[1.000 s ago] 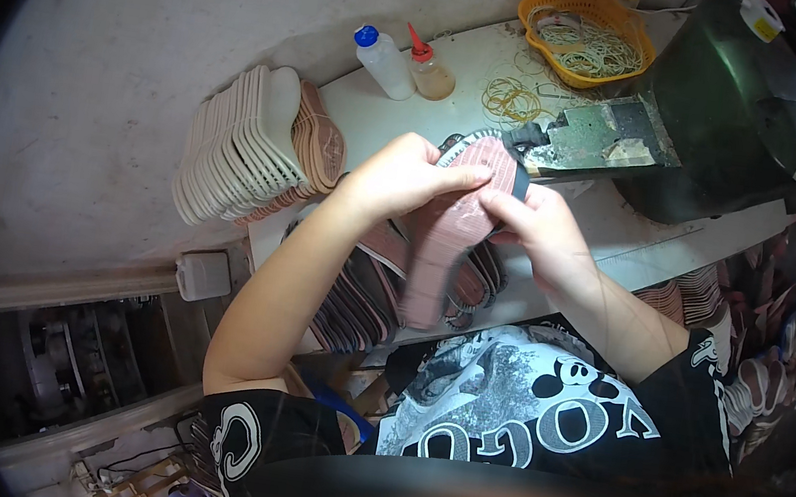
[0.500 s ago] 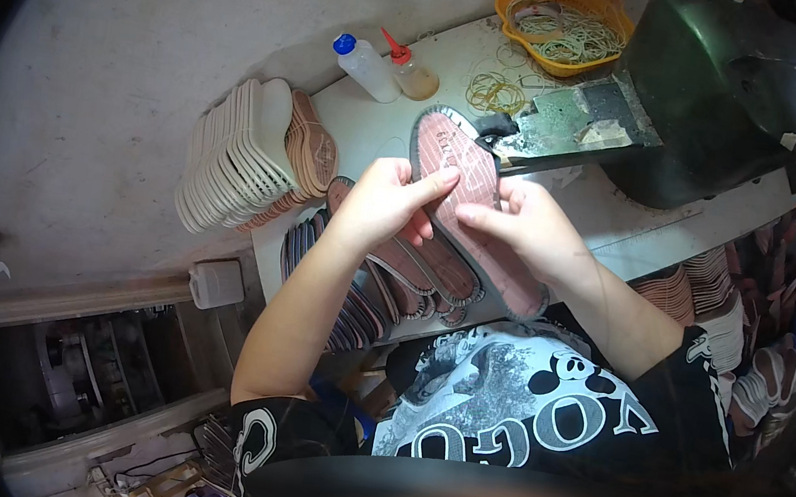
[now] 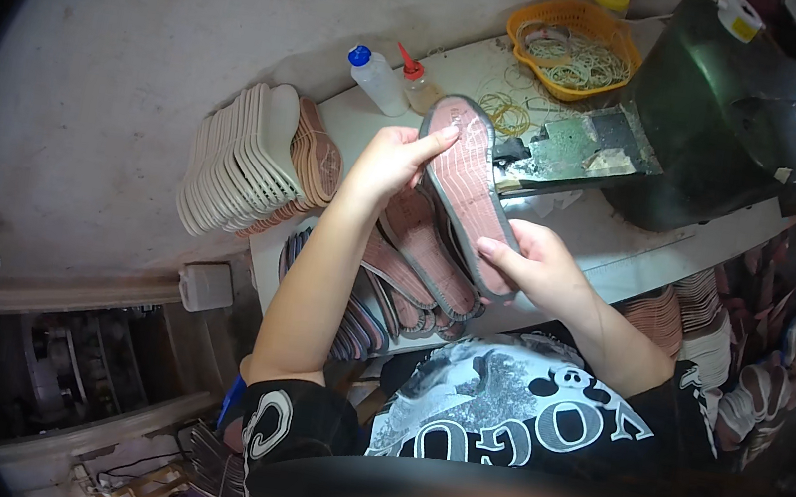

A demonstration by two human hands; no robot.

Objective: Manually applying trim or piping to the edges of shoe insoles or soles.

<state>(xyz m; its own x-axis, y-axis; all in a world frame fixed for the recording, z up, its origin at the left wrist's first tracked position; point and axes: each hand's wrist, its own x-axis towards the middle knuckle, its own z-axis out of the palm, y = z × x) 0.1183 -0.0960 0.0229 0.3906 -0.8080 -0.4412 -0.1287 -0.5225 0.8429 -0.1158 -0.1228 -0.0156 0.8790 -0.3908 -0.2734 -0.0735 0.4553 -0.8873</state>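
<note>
My left hand (image 3: 395, 162) pinches a pink insole (image 3: 468, 182) along its left edge, thumb on top near the far end. The insole has pale lines across its face and a dark grey band around its rim. Lower down, my right hand (image 3: 544, 268) grips it on the right side close to the near end, thumb on the face. Beneath it, more pink insoles with dark rims (image 3: 415, 236) lie overlapping on the table. Just to the right of the held insole is the flat green metal arm (image 3: 572, 151) of a machine; parts of my fingers are hidden behind the insole.
Stacked white insoles (image 3: 239, 157) and brown ones (image 3: 315, 152) lean at the left. Behind stand a blue-capped bottle (image 3: 376, 83), a red-tipped bottle (image 3: 419, 85) and an orange basket (image 3: 573, 83) of cords. The dark green machine body (image 3: 726, 121) fills the right.
My right hand has shifted down to the near end of the insole. The insole stands more lengthwise away from me, and its rim now looks smooth where it looked gathered before.
</note>
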